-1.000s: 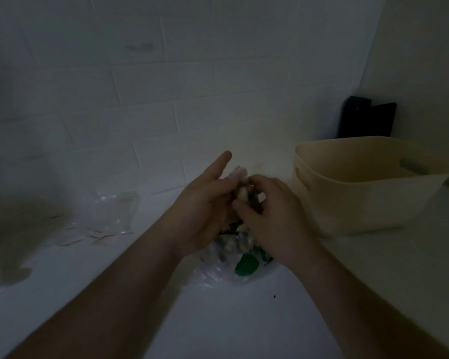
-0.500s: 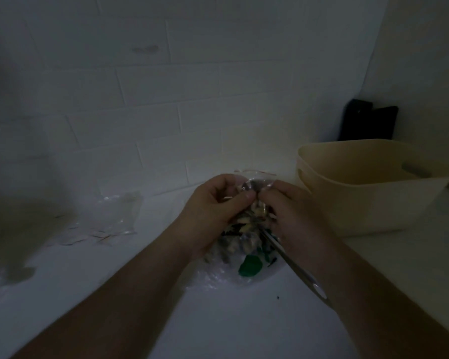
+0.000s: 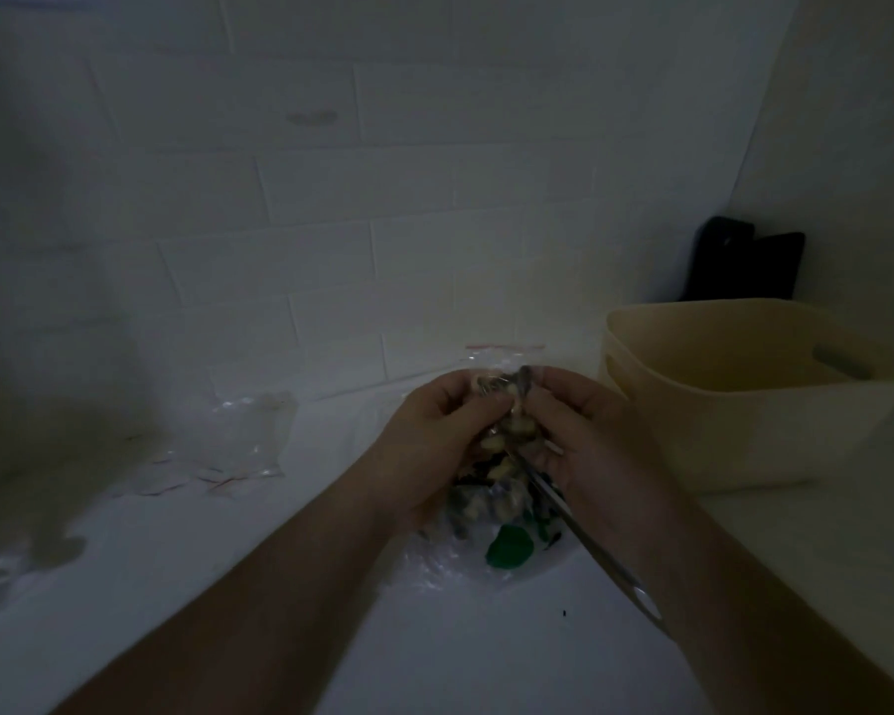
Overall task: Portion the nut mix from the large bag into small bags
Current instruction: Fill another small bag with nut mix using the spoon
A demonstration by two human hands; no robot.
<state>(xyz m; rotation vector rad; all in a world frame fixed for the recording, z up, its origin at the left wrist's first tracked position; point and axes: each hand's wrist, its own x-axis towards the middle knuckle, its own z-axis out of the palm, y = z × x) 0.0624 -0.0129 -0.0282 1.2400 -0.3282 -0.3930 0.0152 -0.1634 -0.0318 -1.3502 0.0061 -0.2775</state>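
Dim white counter [image 3: 259, 601] against white tiled wall [image 3: 331, 240]. Both hands up over large clear bag of nut mix [image 3: 491, 513]: left hand [image 3: 434, 446] pinches small clear zip bag [image 3: 501, 374] at the mouth, probably to hold it open; right hand [image 3: 574, 436] grips long metal spoon [image 3: 589, 539], bowl at the opening. Beige plastic tub [image 3: 744, 399] sits right, spare clear bags [image 3: 249, 436] lie left.

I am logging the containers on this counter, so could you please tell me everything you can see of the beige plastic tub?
The beige plastic tub is rectangular with rounded corners, smooth matte walls and a slot handle cut into each visible end. It stands upright and open-topped on the white counter, right of the hands and in front of a dark object leaning in the corner. Nothing visibly touches it but the counter; its floor is hidden.
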